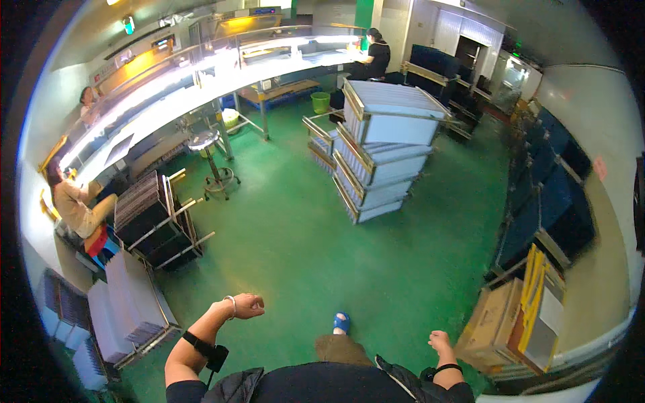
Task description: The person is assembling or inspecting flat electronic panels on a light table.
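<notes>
The left hand [250,305] is held above the green floor [282,248], its fingers loosely bent; how wide this grip is, I cannot tell. The rack of pale panels [127,295] stands to its left, apart from it. The right hand [441,341] has its fingers curled, but I cannot tell if its grip is fully closed. Near it, on the right, is the cardboard box [492,317]. Ahead stands the stack of pale blue crates [393,127], and behind it the brightly lit bench [282,75].
</notes>
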Demonstrator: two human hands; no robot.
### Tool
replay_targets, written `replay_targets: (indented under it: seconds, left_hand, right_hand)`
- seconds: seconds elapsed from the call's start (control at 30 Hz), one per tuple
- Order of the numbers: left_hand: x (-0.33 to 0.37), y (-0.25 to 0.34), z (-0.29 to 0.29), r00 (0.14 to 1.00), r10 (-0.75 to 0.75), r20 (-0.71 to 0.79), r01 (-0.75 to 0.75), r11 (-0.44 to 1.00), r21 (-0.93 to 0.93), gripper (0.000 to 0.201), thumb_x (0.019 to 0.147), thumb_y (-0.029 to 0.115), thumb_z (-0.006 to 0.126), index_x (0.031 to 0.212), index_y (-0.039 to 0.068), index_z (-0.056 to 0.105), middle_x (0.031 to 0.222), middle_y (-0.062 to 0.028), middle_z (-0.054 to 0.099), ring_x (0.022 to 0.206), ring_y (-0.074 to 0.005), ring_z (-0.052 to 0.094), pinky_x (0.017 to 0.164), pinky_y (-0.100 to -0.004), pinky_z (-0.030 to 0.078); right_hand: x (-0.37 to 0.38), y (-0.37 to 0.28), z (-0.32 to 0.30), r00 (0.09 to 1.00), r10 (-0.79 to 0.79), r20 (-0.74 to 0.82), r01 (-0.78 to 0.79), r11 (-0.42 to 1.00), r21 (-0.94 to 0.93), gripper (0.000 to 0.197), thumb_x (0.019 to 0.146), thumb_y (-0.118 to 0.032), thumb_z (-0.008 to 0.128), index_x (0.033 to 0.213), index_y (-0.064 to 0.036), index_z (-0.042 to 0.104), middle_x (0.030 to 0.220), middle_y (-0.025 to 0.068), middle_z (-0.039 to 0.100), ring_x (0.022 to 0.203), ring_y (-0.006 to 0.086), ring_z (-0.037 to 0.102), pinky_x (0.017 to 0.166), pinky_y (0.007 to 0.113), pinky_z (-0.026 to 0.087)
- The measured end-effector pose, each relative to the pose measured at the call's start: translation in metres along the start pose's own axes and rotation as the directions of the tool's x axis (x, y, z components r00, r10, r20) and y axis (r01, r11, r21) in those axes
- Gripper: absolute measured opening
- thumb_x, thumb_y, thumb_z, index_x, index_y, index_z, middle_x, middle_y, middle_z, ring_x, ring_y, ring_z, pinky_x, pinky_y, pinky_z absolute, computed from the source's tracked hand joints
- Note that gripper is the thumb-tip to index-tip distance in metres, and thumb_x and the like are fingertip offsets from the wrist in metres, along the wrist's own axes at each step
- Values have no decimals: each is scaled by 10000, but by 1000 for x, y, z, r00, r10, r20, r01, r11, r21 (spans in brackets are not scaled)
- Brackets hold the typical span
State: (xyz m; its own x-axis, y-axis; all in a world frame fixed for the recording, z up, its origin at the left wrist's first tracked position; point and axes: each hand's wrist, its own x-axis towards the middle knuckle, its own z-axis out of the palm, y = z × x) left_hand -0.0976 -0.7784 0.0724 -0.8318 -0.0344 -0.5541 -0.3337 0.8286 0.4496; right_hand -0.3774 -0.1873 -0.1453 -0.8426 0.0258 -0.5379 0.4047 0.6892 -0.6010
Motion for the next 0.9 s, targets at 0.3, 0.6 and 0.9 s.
replay_targets:
  seconds: [0.3, 0.6, 0.9]
  left_hand:
    - [74, -38, -153, 949, -231, -215, 178, 954, -241, 313, 794, 313, 570, 946, 39, 576, 854, -98, 626, 779, -210, 600, 714, -301, 478]
    - [224, -176, -340, 940, -204, -275, 134, 958, -254, 280, 770, 265, 615, 919, 28, 598, 804, -77, 638, 738, -169, 606, 651, -297, 493]
    - [435, -220, -609, 875, 143, -462, -313, 896, -315, 223, 793, 194, 588, 912, 6, 578, 795, -79, 624, 734, -165, 611, 664, -288, 493]
  right_hand:
    - [156, -262, 92, 901, -64, 428, 55, 998, 33, 393, 794, -186, 590, 1157, -63, 502, 967, 49, 598, 722, 158, 586, 586, 313, 462]
    - [210, -565, 57, 849, -409, 335, 47, 690, 722, 325, 845, -147, 541, 1143, -32, 478, 992, 84, 591, 837, 181, 594, 735, 305, 493]
    - [217, -725, 19, 990, -129, 50, -52, -13, 999, 129, 826, -30, 492, 932, 43, 490, 936, 188, 568, 891, 289, 577, 836, 422, 487]
